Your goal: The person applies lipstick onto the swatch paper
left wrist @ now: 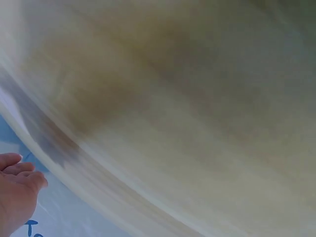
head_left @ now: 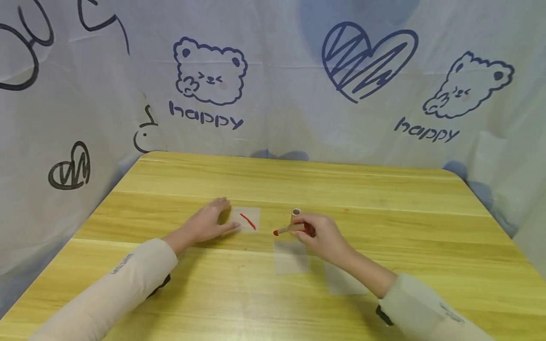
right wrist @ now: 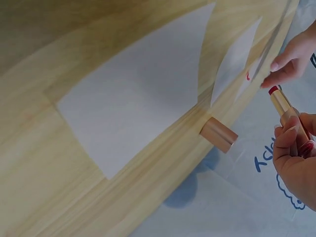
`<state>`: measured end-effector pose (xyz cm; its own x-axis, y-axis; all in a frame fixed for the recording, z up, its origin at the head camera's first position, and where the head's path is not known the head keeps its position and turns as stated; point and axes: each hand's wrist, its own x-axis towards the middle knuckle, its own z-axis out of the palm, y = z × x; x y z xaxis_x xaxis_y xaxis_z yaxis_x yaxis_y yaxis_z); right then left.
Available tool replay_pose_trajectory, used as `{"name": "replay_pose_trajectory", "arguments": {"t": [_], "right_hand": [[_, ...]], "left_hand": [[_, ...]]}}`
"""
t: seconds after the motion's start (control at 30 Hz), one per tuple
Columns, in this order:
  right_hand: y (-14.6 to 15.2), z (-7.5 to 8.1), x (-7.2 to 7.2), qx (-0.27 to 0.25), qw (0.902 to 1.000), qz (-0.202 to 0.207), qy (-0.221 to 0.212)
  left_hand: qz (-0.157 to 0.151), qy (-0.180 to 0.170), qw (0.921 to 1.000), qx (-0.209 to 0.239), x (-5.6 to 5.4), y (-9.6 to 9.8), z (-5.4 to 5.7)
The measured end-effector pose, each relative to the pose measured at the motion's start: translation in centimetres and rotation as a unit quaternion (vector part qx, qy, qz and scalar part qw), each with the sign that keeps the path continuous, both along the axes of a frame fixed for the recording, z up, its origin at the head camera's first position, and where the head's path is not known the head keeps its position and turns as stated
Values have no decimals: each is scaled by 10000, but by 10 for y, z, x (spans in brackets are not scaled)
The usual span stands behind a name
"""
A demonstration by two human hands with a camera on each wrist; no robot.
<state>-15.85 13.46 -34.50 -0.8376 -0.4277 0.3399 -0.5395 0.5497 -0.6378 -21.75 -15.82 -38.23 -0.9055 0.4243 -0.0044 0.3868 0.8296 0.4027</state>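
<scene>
R hand (head_left: 325,235): grip closed on lipstick (head_left: 289,229), held low on the barrel, red tip pointing toward the L hand, just off the surface (head_left: 384,199).
L hand (head_left: 210,222): fingers flat and relaxed, pressing the near edge of the marked sheet (head_left: 247,219); holds nothing.
marked sheet: small translucent square w/ one red stroke (head_left: 248,221), just beyond the lipstick tip, between the two hands.
cap (head_left: 296,213): standing upright on the surface, just behind the R grip, apart from the sheets.
blank sheets: one (head_left: 291,256) right below the R grip, another (head_left: 344,279) under the R wrist; both flat, unmarked.
L wrist view: blurred, only fingertips (left wrist: 15,168) show; can't confirm contact from it.
R wrist view: confirms lipstick (right wrist: 282,102) in grip, cap (right wrist: 218,134) close by, L fingers (right wrist: 289,61) just past the tip.
step in hand (judgement): swatching strokes on sheets.
how to do well: keep L fingers clear of the stroke path, pin sheet so it doesn't slide, light even pressure, tip at a shallow angle, short pull toward the grip. Watch the sleeve over the blank sheets, and don't knock the cap w/ the knuckles.
</scene>
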Motion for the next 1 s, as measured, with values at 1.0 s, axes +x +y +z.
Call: {"name": "replay_pose_trajectory", "arguments": {"t": [1.0], "right_hand": [[18,-10,14,392,9992,55,1]], "left_hand": [[-301,266,9989,240,61,53,9]]}}
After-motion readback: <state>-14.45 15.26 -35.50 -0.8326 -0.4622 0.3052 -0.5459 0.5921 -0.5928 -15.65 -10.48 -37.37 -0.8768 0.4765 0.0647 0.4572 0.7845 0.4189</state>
